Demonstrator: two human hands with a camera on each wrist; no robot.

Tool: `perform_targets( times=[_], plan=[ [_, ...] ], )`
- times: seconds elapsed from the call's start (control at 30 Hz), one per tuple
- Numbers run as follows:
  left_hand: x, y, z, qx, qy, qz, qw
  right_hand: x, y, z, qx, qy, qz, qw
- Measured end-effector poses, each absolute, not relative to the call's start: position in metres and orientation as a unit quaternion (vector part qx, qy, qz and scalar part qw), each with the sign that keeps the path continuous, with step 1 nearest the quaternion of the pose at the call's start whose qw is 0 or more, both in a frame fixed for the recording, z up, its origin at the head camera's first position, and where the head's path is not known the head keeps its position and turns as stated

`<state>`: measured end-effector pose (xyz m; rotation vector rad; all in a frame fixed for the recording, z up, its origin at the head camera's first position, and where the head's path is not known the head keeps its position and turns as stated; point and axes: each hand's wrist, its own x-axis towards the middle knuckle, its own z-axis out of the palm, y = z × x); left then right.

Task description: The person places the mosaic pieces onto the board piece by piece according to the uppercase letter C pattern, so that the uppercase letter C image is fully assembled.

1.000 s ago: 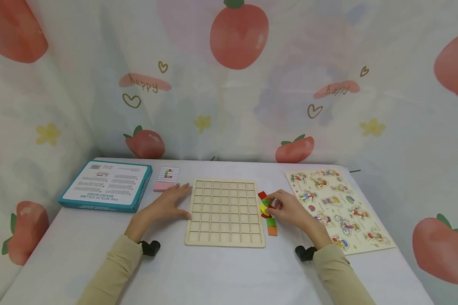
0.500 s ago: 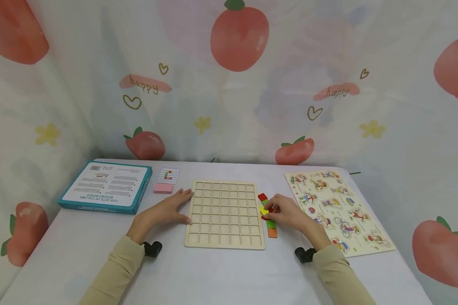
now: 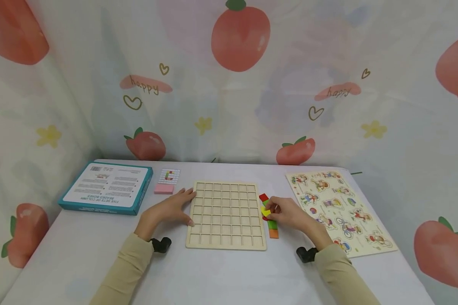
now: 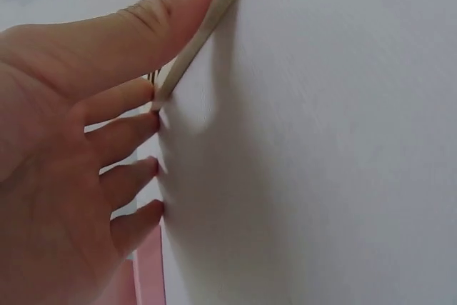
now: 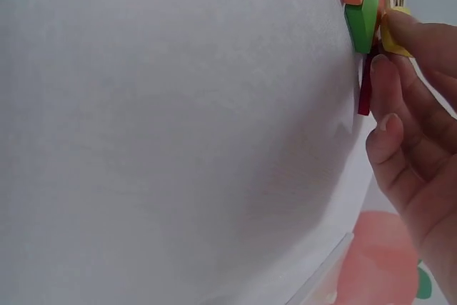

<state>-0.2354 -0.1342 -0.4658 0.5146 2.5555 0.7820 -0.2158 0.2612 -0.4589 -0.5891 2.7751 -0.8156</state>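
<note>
A pale wooden grid board (image 3: 226,215) lies flat in the middle of the table in the head view. At its left edge rests my left hand (image 3: 167,210), thumb and fingers spread; the left wrist view shows the thumb (image 4: 175,16) on the rim. Beside the board's right edge, my right hand (image 3: 288,212) pinches a yellow tile (image 3: 265,212) between thumb and index finger. Around it lie a red tile (image 3: 263,197), a green tile (image 3: 272,225) and an orange tile (image 3: 274,234). Fingers partly hide other red and green tiles, including a dark red one (image 5: 365,94).
A teal-edged box (image 3: 106,186) lies at the far left. Next to it are a small card with a coloured grid pattern (image 3: 169,176) and a pink block (image 3: 164,189). On the right lies a wooden picture puzzle board (image 3: 337,207). A printed cloth (image 3: 229,106) hangs behind the table.
My right fingers have moved from beside a red tile onto the yellow tile, which they now pinch. My left hand has shifted slightly toward me along the board's edge.
</note>
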Motion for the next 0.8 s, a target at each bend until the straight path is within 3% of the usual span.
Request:
perform_targets(
  times=[0.8],
  plan=[
    [-0.233,-0.133,-0.466,0.174,0.917,0.296,0.202,-0.246,0.233,-0.453,-0.163,0.92,-0.348,0.081]
  ],
)
